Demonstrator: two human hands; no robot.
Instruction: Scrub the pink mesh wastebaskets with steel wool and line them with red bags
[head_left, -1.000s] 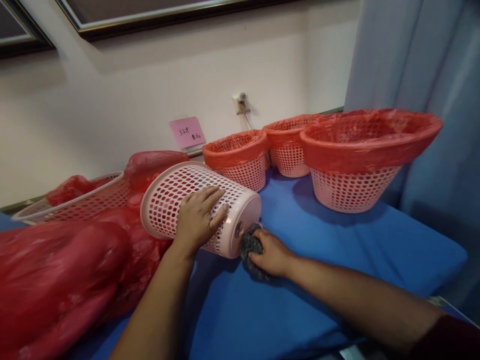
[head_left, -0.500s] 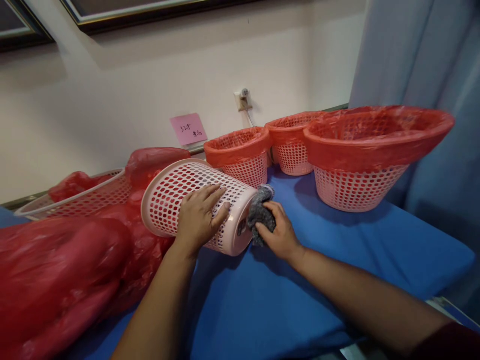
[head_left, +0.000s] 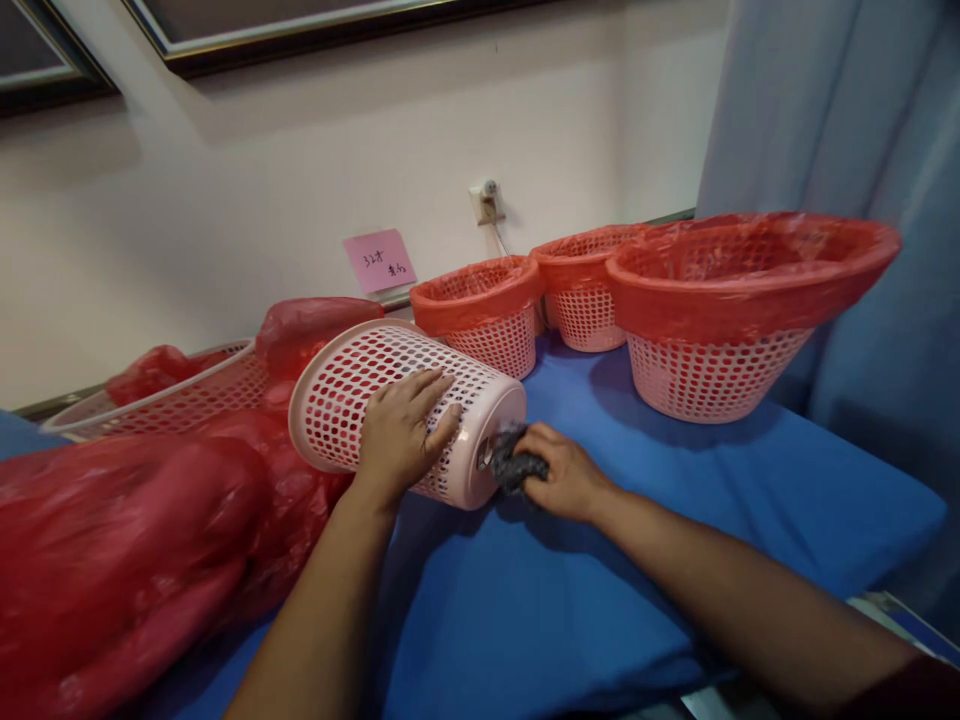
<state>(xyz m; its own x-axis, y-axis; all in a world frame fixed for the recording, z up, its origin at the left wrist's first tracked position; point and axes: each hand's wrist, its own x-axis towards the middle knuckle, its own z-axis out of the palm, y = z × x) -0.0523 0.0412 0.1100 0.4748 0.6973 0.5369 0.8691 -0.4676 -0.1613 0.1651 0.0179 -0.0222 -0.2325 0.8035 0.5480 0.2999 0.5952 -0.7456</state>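
A pale pink perforated wastebasket [head_left: 478, 410] lies tipped on its side, its base facing right and its mouth to the left. My left hand [head_left: 401, 430] rests flat on the basket's side, fingers stretched out and thumb apart. A crumpled dark grey cloth [head_left: 517, 465] is bunched in my right hand [head_left: 561, 472], whose fingers are closed round it. The cloth touches the basket's base, partly covering a small label there. Red plastic bags [head_left: 165, 500] are heaped left of the basket.
Three baskets lined with red bags stand behind and to the right: a small basket [head_left: 495, 335], another basket [head_left: 589, 315] and a larger-looking basket [head_left: 709, 370]. A white basket [head_left: 225, 395] sits left. Blue cloth [head_left: 637, 610] covers the table. A pink note [head_left: 380, 262] and wall socket [head_left: 487, 203] are behind.
My right hand has moved the cloth slightly down across the wastebasket's base, showing more of its upper part. My left hand stays on the basket's side.
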